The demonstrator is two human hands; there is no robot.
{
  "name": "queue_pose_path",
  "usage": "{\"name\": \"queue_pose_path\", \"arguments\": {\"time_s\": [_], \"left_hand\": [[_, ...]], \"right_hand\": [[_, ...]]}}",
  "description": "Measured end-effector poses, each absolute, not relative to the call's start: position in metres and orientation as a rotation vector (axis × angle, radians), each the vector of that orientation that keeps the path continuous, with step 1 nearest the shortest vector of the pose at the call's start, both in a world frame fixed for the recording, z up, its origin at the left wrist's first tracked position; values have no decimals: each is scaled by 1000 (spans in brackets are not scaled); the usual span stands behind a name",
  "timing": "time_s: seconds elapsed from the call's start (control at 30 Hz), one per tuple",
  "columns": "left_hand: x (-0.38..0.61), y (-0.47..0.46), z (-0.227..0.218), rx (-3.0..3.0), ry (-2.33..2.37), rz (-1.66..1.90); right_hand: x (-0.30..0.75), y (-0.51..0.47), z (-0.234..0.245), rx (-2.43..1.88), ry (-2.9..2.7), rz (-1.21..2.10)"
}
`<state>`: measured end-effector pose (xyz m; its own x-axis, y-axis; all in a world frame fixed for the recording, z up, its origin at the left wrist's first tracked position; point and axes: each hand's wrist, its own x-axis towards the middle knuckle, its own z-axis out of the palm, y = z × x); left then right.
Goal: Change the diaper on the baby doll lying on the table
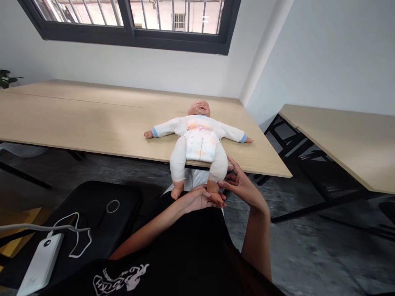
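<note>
A baby doll (200, 125) in a white top with blue cuffs lies on its back, arms spread, its lower legs hanging over the table's front edge. A white diaper (201, 146) with a printed front covers its hips. My left hand (197, 198) is closed around the doll's foot on the right side of the view, thumb in front and fingertips behind. Beside that same lower leg is my right hand (240, 184), its fingers apart and its thumb touching the ankle. White cloth (199, 176) shows between the legs below the table edge; its kind is unclear.
The doll lies on a light wooden table (117, 123) against the wall under a window (132, 37). Another table (345, 139) stands to the right. At lower left, a white power bank (41, 261) with a cable rests on a black chair (92, 218).
</note>
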<state>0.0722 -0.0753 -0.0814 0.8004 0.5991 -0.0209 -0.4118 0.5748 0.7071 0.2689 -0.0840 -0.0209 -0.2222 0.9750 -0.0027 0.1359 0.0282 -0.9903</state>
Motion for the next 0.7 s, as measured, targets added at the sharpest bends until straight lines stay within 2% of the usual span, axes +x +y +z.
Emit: {"name": "queue_pose_path", "arguments": {"time_s": [0.37, 0.5, 0.7], "left_hand": [[75, -74, -106, 697, 351, 644], [79, -73, -106, 770, 317, 701], [86, -68, -109, 916, 403, 810]], "right_hand": [[289, -90, -28, -1347, -1599, 1210], [303, -78, -21, -1464, -1751, 1519], [308, -61, -26, -1355, -1827, 2087]]}}
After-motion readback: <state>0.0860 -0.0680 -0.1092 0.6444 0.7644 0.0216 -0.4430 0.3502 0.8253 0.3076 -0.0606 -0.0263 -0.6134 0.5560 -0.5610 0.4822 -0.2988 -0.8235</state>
